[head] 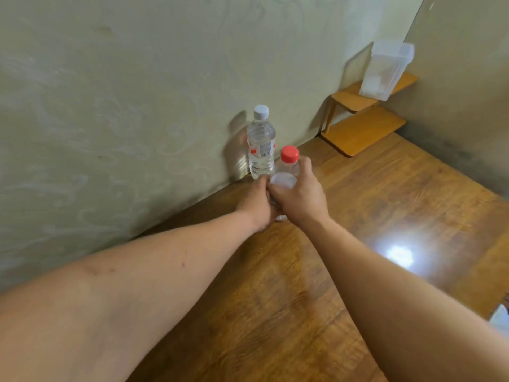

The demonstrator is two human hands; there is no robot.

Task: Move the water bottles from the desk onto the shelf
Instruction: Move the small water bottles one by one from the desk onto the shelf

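Reaching out over the near part of the wooden desk (pixel 371 205), two bare forearms come together close to the wall (pixel 137 106). A bright patch of glare (pixel 399 255) lies on the desk to the right of them, and the corner of something white (pixel 500 319) pokes in at the right edge, too cut off to identify.

The left hand (pixel 257 205) and the right hand (pixel 298 198) touch each other, both curled tight around the red-capped bottle (pixel 289 158). The left clasps the lower body from the wall side. The right wraps the other side, with one finger up on the bottle's shoulder just under the cap. A sliver of clear plastic shows beneath the hands, and a pale, blurred round patch sits between the thumbs; I cannot tell what that patch is. Whether the bottle's base rests on the desk is hidden by the hands.

Just behind it, the white-capped bottle (pixel 261 144) stands upright on the desk against the wall, full of clear water, and no hand touches it.

Farther back, in the corner where the walls meet, a small two-tier wooden shelf (pixel 360 130) stands on the desk. A clear plastic container (pixel 384 68) occupies its upper tier; the lower tier shows bare wood.
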